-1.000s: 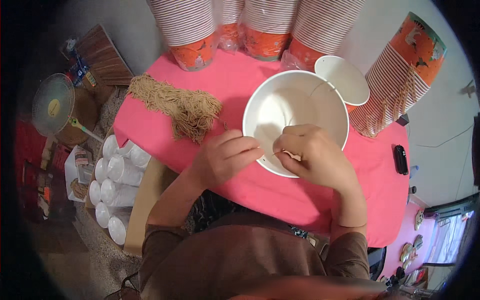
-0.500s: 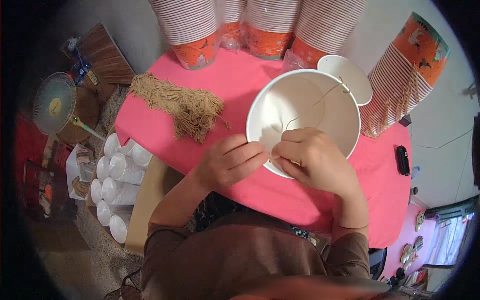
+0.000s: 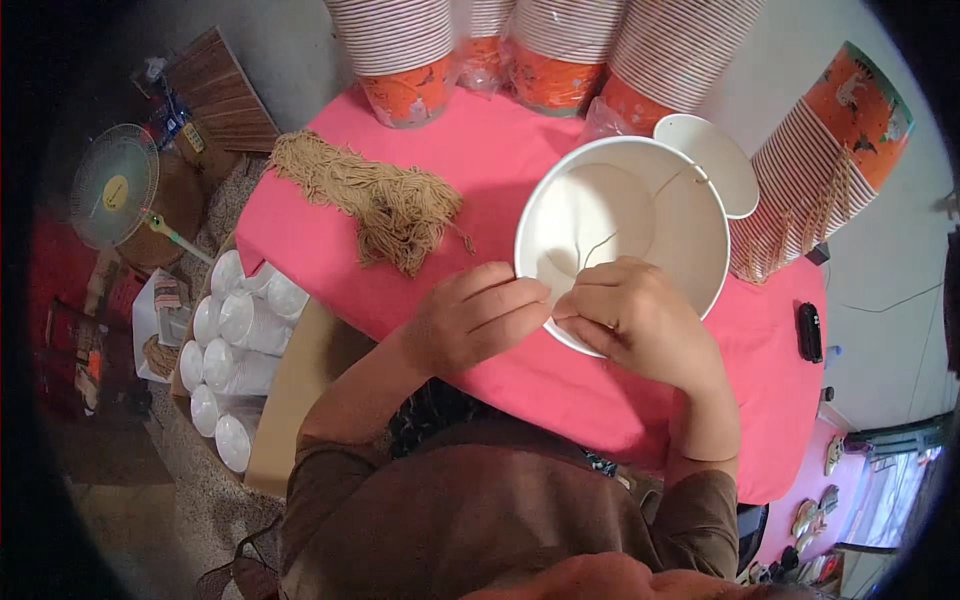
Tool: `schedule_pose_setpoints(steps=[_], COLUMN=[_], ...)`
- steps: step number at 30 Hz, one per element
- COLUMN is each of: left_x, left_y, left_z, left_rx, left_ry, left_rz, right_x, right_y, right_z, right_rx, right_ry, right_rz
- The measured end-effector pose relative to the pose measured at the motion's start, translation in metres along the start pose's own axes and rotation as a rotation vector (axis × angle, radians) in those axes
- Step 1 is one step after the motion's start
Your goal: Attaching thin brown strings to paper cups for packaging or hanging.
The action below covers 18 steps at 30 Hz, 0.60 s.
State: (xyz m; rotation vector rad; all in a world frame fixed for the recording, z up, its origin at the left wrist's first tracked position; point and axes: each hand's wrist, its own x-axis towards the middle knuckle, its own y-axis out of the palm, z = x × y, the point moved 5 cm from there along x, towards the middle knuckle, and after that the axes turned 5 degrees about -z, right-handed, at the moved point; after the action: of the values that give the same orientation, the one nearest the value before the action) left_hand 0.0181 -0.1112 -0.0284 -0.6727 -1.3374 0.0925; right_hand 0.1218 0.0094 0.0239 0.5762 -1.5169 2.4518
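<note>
A large paper bucket [image 3: 695, 235] with a white inside leans on the table, its mouth tilted toward me. My left hand [image 3: 480, 315] is closed at its near left rim, fingers pinching the edge. Beside it, my right hand [image 3: 640, 315] reaches over the near rim with thumb and fingers pressed together. A thin brown cord [image 3: 600, 245] sticks up from behind those fingers into the bucket. Cord also passes through the far right rim. The fingertips hide the spot they work on. To the left lies a loose pile of tan cords [image 3: 400, 205].
Tall stacks of orange-and-white buckets [image 3: 410, 90] stand along the back. Another stack [image 3: 800, 190], hung with cords, leans at the right by a white round lid [image 3: 710, 165]. A black object [image 3: 808, 332] lies near the right edge. A carton [image 3: 285, 420] holds wrapped white cups [image 3: 250, 325].
The whole view has shifted slightly to the right. Both hands stay at the near rim, and the right fingers have moved only a little.
</note>
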Motion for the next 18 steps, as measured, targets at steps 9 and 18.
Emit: schedule_pose_setpoints(steps=[9, 18], left_x=[-0.008, -0.034], left_y=[0.01, 0.034], left_z=[0.019, 0.005], left_rx=[-0.252, -0.193], left_ry=[-0.29, -0.596], left_rz=[0.011, -0.22], right_x=[-0.001, 0.0], right_y=[0.017, 0.015], right_z=[-0.024, -0.026], right_rx=[0.337, 0.29], right_ry=[0.027, 0.135], right_rz=[0.129, 0.083])
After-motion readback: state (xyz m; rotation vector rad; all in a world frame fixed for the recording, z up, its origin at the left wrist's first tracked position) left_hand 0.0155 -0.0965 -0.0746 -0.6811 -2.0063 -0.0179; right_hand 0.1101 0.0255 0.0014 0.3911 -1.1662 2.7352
